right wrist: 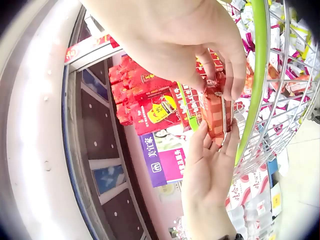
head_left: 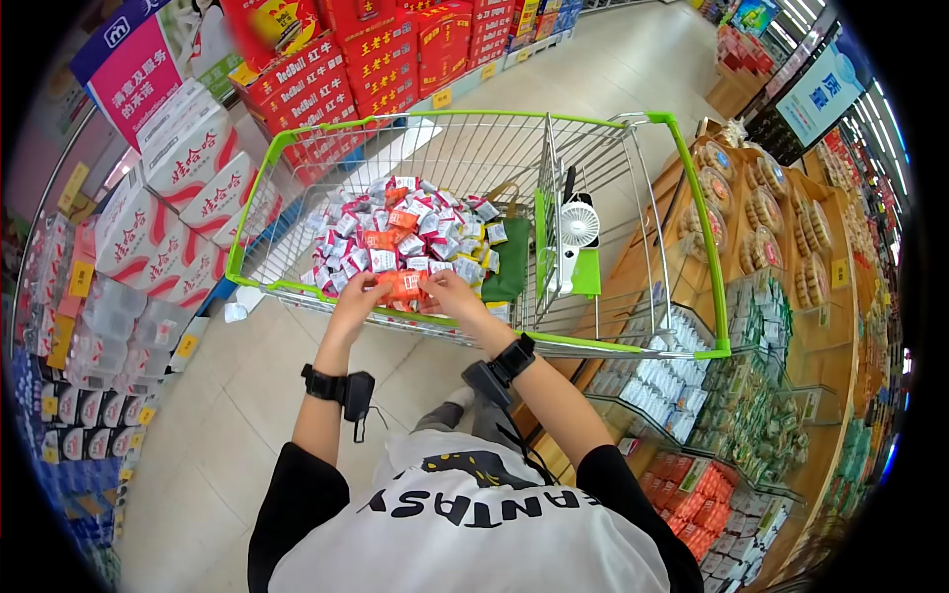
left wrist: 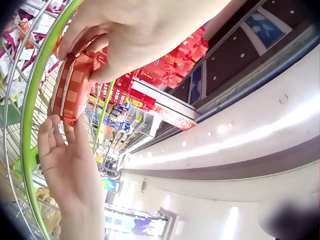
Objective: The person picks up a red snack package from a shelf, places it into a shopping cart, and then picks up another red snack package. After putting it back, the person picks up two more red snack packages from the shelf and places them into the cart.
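Note:
Between both hands is an orange-red wrapped snack packet (head_left: 403,285) with a checked pattern, level with the cart's near rim. My left hand (head_left: 356,304) pinches one end of it with thumb and fingers. The opposite end is pinched by my right hand (head_left: 458,298). In the left wrist view the packet (left wrist: 75,90) shows a pale seam along its side. The right wrist view shows its crimped end at the right hand (right wrist: 200,40). Beyond the hands, a large pile of small white and magenta packets (head_left: 346,232) lies in the shopping cart (head_left: 474,117), with several orange-red ones on top.
A green bag (head_left: 509,262) lies beside the pile. A white handheld fan (head_left: 578,227) is in the cart's seat section. Stacked white cartons (head_left: 193,178) and red drink boxes (head_left: 381,59) stand left and ahead. Wooden shelves (head_left: 633,287) with packaged snacks run along the right.

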### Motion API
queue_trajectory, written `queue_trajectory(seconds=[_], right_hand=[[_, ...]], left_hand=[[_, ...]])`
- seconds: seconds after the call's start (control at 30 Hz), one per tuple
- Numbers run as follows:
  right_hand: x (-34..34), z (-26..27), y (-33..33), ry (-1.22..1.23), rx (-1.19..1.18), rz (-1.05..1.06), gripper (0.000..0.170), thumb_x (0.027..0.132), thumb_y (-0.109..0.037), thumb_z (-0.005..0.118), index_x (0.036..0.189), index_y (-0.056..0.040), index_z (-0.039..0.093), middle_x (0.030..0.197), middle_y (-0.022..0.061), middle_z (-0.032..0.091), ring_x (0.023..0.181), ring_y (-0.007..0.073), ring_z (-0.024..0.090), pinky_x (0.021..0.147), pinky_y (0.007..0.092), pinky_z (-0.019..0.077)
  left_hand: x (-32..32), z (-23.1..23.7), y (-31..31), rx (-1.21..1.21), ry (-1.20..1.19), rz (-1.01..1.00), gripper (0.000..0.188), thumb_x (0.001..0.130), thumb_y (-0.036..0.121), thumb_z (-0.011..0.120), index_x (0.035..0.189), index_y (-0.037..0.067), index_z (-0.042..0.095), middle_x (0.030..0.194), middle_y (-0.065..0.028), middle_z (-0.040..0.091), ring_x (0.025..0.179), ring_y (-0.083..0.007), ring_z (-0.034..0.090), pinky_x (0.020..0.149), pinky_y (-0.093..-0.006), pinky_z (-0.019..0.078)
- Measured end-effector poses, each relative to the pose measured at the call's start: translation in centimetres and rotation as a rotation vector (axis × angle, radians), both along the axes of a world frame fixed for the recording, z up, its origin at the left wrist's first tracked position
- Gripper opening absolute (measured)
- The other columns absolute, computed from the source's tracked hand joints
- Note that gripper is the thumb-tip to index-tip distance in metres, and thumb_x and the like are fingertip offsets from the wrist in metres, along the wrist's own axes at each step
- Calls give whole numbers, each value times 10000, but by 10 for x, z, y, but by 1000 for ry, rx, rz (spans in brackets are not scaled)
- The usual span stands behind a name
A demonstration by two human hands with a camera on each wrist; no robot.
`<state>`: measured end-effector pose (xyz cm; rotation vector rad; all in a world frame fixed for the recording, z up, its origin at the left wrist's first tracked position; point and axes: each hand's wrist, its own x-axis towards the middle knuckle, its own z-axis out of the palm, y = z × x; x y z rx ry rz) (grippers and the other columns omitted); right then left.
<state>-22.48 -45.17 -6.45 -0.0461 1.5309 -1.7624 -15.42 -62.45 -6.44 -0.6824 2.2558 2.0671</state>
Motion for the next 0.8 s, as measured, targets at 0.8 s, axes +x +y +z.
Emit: queue_trajectory(seconds=[0.8], right_hand=[[-13, -25, -13, 199, 7, -70, 99, 798, -103, 547, 852, -22, 565, 727, 39, 587, 617, 98, 557, 535, 221, 433]], left_hand=[[-15, -7, -2, 156, 67, 163, 232, 771, 94, 591, 986, 30, 529, 832, -35, 492, 788, -135, 531, 642, -256, 505]])
